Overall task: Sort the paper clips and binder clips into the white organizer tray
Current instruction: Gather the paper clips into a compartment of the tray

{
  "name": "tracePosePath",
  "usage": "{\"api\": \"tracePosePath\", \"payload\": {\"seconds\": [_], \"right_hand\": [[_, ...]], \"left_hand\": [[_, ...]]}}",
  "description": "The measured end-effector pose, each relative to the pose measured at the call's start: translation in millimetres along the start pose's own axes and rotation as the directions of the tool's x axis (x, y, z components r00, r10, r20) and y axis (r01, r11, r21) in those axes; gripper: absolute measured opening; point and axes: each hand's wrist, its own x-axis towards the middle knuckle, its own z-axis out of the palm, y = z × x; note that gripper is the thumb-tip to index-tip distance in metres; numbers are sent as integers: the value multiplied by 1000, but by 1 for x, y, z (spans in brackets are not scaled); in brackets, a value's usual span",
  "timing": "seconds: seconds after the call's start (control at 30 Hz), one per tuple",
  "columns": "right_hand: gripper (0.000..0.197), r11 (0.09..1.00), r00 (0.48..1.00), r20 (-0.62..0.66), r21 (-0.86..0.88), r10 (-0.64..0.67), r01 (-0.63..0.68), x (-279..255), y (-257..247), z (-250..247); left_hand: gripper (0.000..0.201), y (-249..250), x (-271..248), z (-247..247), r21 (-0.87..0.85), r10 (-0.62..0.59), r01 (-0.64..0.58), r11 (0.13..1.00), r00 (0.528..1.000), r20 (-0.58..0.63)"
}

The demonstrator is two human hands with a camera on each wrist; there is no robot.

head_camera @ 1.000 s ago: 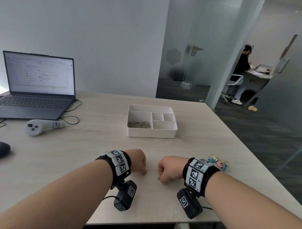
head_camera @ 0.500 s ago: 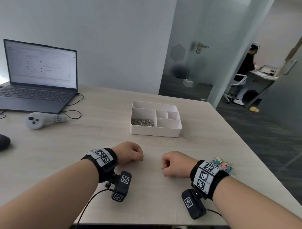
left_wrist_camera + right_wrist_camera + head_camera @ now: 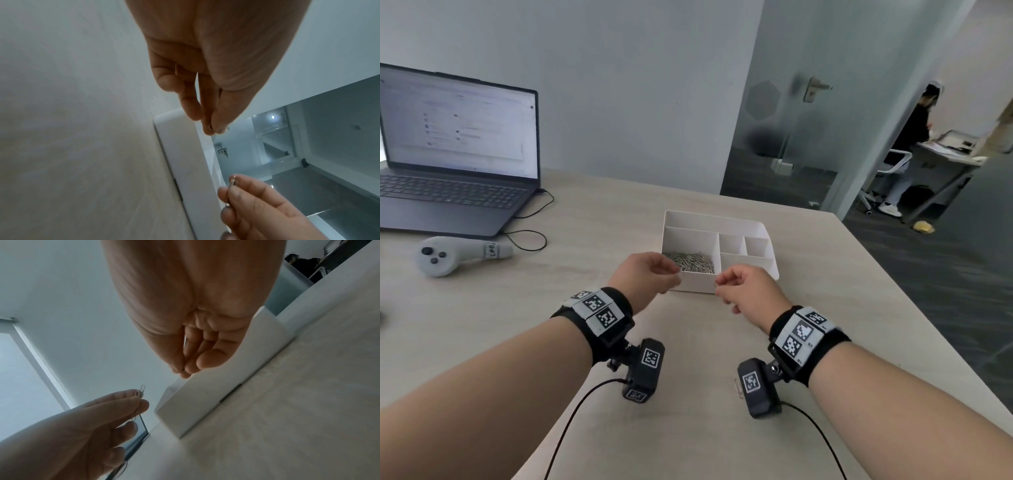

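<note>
The white organizer tray point(image 3: 717, 219) sits mid-table, with a heap of silver paper clips point(image 3: 690, 262) in its large left compartment. Its other compartments look empty. My left hand point(image 3: 676, 272) hovers at the tray's near-left edge and pinches a paper clip point(image 3: 210, 126) between thumb and fingers; the right wrist view shows this clip point(image 3: 140, 391) sticking out of that hand. My right hand point(image 3: 717, 284) hovers just right of it at the near wall and pinches another paper clip point(image 3: 231, 189). One loose paper clip point(image 3: 738, 387) lies on the table beside the right wrist camera. No binder clips are in view.
An open laptop point(image 3: 455, 161) stands at the back left, with its cable point(image 3: 530, 222) and a grey controller point(image 3: 453, 255) in front of it. The table's right edge point(image 3: 914, 315) runs close to the tray. Behind a glass door a person sits at a desk.
Both hands have risen off the table and moved forward to the tray's near edge, each still pinching a paper clip. The binder clips by the right wrist are no longer visible.
</note>
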Motion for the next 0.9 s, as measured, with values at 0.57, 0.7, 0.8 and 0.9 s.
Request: {"api": "tracePosePath", "payload": {"seconds": [0.57, 0.7, 0.8, 0.9], "right_hand": [[10, 994, 987, -152, 100, 48, -33, 0, 24, -8], [11, 965, 981, -107, 225, 160, -132, -39, 45, -18], [13, 927, 965, -112, 323, 236, -189, -59, 60, -23], [12, 896, 957, -118, 397, 264, -198, -70, 69, -26]], "left_hand": [[8, 20, -7, 33, 409, 158, -292, 865, 930, 332], [14, 22, -48, 62, 456, 56, -410, 789, 789, 612], [28, 24, -65, 80, 484, 15, -504, 715, 704, 710], [29, 30, -71, 90, 539, -24, -563, 626, 677, 736]]}}
